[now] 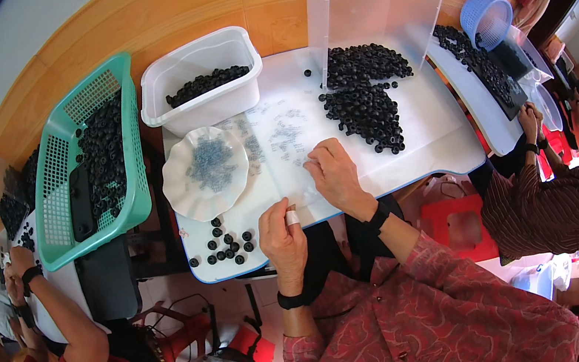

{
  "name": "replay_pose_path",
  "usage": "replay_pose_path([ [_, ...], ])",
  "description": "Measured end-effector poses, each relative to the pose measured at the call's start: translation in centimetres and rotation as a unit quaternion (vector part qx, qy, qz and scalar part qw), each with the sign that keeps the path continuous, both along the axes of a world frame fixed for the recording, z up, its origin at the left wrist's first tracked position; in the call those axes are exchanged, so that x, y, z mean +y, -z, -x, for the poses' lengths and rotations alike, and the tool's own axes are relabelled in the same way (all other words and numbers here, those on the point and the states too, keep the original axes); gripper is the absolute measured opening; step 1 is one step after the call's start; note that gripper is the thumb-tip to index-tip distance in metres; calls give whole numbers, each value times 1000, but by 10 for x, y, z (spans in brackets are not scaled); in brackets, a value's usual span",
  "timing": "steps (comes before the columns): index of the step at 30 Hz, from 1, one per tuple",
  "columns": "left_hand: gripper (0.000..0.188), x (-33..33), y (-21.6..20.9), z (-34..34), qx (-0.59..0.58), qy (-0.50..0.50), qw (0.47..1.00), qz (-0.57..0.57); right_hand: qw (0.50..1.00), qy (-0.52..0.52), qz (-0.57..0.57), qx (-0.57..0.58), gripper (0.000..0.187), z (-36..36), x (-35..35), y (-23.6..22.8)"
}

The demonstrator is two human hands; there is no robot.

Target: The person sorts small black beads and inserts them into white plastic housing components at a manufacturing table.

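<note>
My left hand is at the table's front edge, fingers curled closed, with a white wrap around one finger. To its right, my right hand hovers over the white tabletop, thumb and fingers pinched together. Whatever either hand grips is hidden or too small to name. Small clear pieces lie scattered beyond the right hand. More of them fill the middle of a white scalloped dish. Left of my left hand sits a loose group of black ring-like parts. A larger heap of the same parts spreads at the right.
A clear plastic bin lies tipped, black parts spilling from its mouth. Behind the dish stands a white tub of black parts. A green basket is at the left. People work on both sides; a red stool stands at the right.
</note>
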State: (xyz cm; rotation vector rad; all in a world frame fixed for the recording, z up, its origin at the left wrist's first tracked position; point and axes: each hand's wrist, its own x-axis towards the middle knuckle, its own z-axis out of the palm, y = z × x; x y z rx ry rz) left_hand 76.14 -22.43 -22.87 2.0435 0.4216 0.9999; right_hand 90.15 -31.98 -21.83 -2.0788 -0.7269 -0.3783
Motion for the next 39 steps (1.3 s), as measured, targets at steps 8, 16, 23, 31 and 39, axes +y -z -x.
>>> replay_pose_path([
  [8, 28, -3, -1, 2, 5, -1, 1000, 15, 1000, -11, -1, -9, 6, 0, -10, 0],
  [16, 22, -1, -12, 4, 7, 33, 996, 82, 909, -133, -154, 363, 21, 24, -42, -23],
  [23, 20, -20, -31, 4, -30, 118, 966, 230, 849, -224, -137, 458, 30, 47, -51, -35],
  [31, 20, -26, -36, 1, -17, 155, 970, 184, 848, -218, -173, 451, 21, 59, -60, -29],
  [39, 15, -35, -30, -7, -3, 180, 948, 260, 846, -224, -163, 455, 24, 56, -76, -42],
])
